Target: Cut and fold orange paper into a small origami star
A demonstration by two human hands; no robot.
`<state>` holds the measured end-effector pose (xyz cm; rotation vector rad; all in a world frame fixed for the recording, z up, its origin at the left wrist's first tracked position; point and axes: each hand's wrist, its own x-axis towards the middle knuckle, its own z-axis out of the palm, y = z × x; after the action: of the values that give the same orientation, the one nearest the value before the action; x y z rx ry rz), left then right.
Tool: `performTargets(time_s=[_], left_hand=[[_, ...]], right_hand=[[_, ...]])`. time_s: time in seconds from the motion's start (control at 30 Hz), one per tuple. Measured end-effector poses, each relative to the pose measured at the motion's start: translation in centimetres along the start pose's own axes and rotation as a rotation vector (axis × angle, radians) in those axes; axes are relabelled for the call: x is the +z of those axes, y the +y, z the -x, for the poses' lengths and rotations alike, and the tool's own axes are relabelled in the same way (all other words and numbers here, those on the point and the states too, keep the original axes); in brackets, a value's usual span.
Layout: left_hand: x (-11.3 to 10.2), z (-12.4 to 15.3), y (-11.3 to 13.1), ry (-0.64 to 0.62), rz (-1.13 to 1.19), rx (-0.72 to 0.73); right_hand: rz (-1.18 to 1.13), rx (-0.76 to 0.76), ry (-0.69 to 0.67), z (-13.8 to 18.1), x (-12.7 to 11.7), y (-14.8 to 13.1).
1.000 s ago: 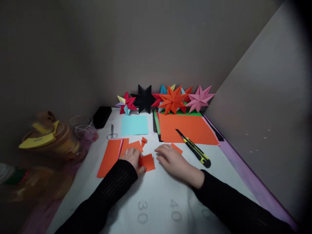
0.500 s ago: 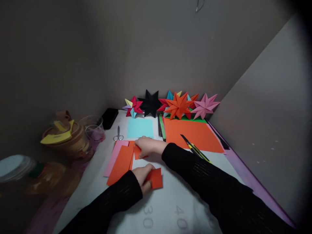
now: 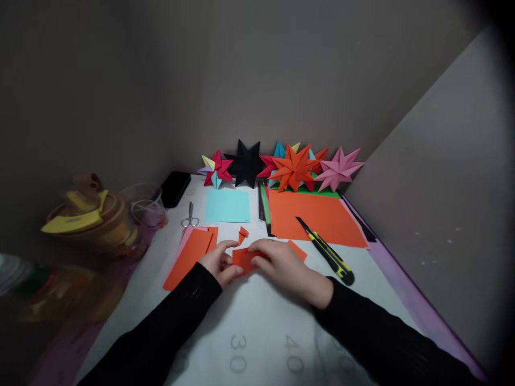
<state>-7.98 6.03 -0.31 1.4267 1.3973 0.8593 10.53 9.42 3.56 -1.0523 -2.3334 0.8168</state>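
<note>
A small orange sheet of paper (image 3: 242, 262) is held low over the white mat between my two hands. My right hand (image 3: 277, 260) pinches its right side, thumb in front and fingers on top. At the sheet's left edge my left hand (image 3: 220, 262) curls around, its thumb touching the lower corner; part of its grip is hidden. Just beyond the sheet lies a small folded orange piece (image 3: 242, 236). Another orange paper square (image 3: 298, 250) pokes out from behind my right hand. To the left rests a pile of orange strips (image 3: 187, 257) over pink paper.
A utility knife (image 3: 328, 252) lies right of my hands, partly over a large orange sheet (image 3: 309, 214). Light-blue paper (image 3: 227, 206), small scissors (image 3: 190, 216) and a black phone (image 3: 176, 188) sit farther back. Folded paper stars (image 3: 295, 169) line the wall. Pots and cups (image 3: 88, 217) stand left.
My right hand has come back toward me, and both hands now meet at one orange sheet. The folded orange piece and a square behind my right hand now show. The view has shifted slightly.
</note>
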Motion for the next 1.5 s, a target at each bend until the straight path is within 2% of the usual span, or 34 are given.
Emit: performTargets(time_s=[0.1,0.17,0.23,0.3,0.37,0.43,0.5,0.6,0.73,0.9,1.13,1.37,1.5], left_hand=[[0.8,0.4,0.3,0.068,-0.193,0.069],[0.8,0.5,0.7,0.149,-0.313,0.107],[0.6,0.6,0.9,0.216,-0.375,0.125],[0.3,0.5,0.6,0.253,-0.428,0.157],[0.0,0.2,-0.1,0.256,-0.477,0.247],[-0.1,-0.3,-1.2,0.227,-0.49,0.383],[-0.1,-0.8,-2.1,0.217,-0.512,0.429],[0.1,-1.3,-2.8,0.215,-0.556,0.425],[0.1,-1.4,-2.5,0.208,-0.563,0.448],[0.1,-1.2,-2.3,0.27,-0.568,0.43],[0.6,-1.2,-2.2,0.254,-0.54,0.429],[0.5,-1.1,-2.0,0.266,-0.561,0.464],[0.3,-1.0,-2.3,0.287,-0.569,0.463]], right_hand=[[-0.078,-0.027,0.112,0.9,1.7,0.2],[-0.155,0.044,0.255,0.9,2.2,0.5],[-0.228,0.124,0.308,0.7,2.3,0.9],[-0.28,0.143,0.248,0.6,2.3,1.5],[-0.298,0.13,0.194,0.6,2.3,2.3],[-0.271,0.142,0.198,0.5,2.5,3.1],[-0.221,0.161,0.216,0.4,2.8,3.8],[-0.226,0.193,0.251,0.3,3.0,4.1],[-0.304,0.205,0.265,0.1,2.8,3.6],[-0.368,0.272,0.277,0.2,3.0,3.5],[-0.554,0.303,0.193,0.2,4.0,3.5],[-0.411,0.234,0.232,0.3,3.4,3.4],[-0.428,0.268,0.238,0.3,3.7,3.6]])
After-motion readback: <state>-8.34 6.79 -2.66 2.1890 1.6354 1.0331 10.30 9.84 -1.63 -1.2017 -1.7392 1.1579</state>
